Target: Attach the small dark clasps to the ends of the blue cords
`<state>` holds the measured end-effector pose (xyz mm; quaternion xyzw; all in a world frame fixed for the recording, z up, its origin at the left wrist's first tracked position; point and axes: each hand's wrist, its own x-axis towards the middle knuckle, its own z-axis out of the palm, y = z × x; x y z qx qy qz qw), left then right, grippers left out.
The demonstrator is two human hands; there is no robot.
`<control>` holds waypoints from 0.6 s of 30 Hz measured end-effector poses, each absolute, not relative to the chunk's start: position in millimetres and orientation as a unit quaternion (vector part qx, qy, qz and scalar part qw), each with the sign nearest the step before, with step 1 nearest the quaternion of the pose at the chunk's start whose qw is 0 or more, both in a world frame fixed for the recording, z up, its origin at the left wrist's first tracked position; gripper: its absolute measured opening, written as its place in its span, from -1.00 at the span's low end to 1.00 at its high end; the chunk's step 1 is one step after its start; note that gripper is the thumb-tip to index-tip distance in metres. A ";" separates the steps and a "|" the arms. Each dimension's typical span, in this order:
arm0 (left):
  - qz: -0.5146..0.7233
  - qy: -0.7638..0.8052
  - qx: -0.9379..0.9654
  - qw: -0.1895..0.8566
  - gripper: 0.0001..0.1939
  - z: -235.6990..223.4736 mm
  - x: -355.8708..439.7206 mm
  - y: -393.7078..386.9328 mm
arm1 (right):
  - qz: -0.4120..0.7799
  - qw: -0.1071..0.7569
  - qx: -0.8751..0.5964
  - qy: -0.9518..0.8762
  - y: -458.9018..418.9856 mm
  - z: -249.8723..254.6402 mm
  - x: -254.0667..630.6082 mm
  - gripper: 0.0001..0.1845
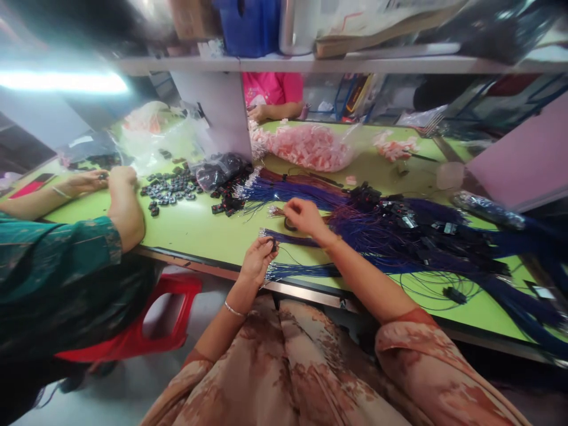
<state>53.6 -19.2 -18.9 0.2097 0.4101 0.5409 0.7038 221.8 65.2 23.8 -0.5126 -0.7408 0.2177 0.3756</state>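
Observation:
My left hand point(258, 259) is curled at the near edge of the green table point(186, 228), its fingers closed on a small dark connector with thin wires. Just below it lies a bundle of blue wires point(302, 271) with bare ends. My right hand point(302, 215) is farther in, fingers pinched over a few wire ends next to a small dark ring. A large heap of blue and purple wires with black connectors point(399, 228) spreads to its right.
A co-worker in a green sleeve point(57, 260) sits at my left, both hands by a scatter of small black parts point(171, 188). A person in pink point(271, 94) sits across. Bags of pink parts point(306, 147), a red stool point(151, 319) and a shelf point(337, 62) overhead.

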 end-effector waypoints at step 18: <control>0.530 0.413 0.220 0.707 -0.65 -24.3 51.0 -19.2 | 0.308 0.426 -0.495 -0.692 103.8 9.1 221.6 -0.83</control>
